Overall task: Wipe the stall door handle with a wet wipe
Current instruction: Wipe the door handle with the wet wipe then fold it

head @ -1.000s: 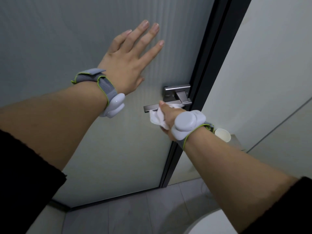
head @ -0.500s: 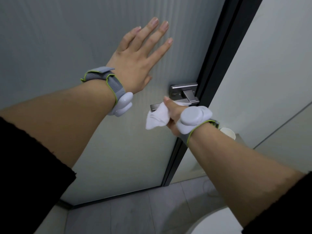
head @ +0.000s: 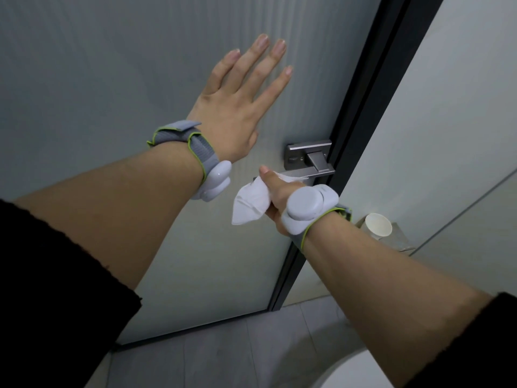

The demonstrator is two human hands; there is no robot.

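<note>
While your left hand [head: 235,107] lies flat on the stall door [head: 112,65], fingers spread, your right hand [head: 279,197] has its fingers closed around the wet wipe [head: 249,204] on the metal door handle [head: 316,170]. That handle sits just beside the dark door frame [head: 361,107], leaving scant room rightward. No writing is readable.

Grey tiled floor [head: 223,357]; small shelf [head: 400,242], paper cup [head: 378,225]
</note>
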